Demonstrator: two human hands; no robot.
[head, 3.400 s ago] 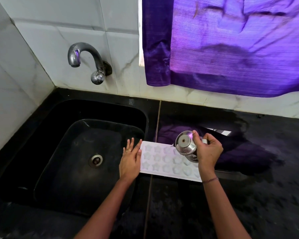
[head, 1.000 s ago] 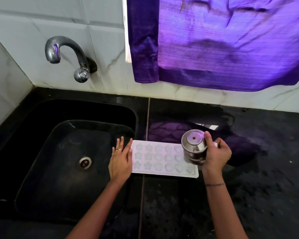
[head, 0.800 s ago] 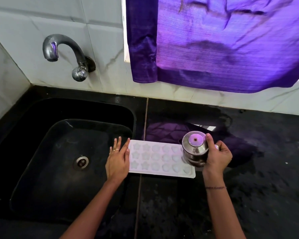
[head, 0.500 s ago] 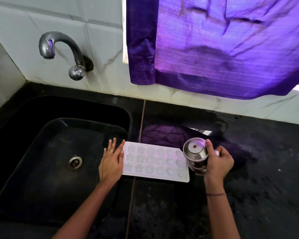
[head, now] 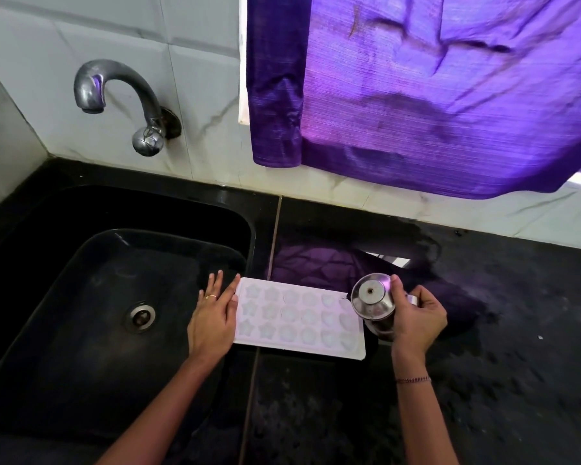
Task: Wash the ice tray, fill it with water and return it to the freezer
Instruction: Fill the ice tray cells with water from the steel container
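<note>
With the flat-spread left hand (head: pixel 212 317) steadying the white star-moulded plastic ice tray (head: pixel 297 317) on the black stone bench (head: pixel 503 380), the right hand (head: pixel 416 317), wrapped around the tilted steel cup (head: pixel 374 305), should pour slowly, cell by cell.

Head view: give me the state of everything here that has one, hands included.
ice tray: flat on the counter beside the sink, cavities up; fill level not clear.
steel cup: tipped toward the tray's right end.
right hand: closed around the cup.
left hand: open, flat against the tray's left edge.
tap: no water running.
sink: nothing in it, drain open.
curtain: hanging over the counter.
</note>
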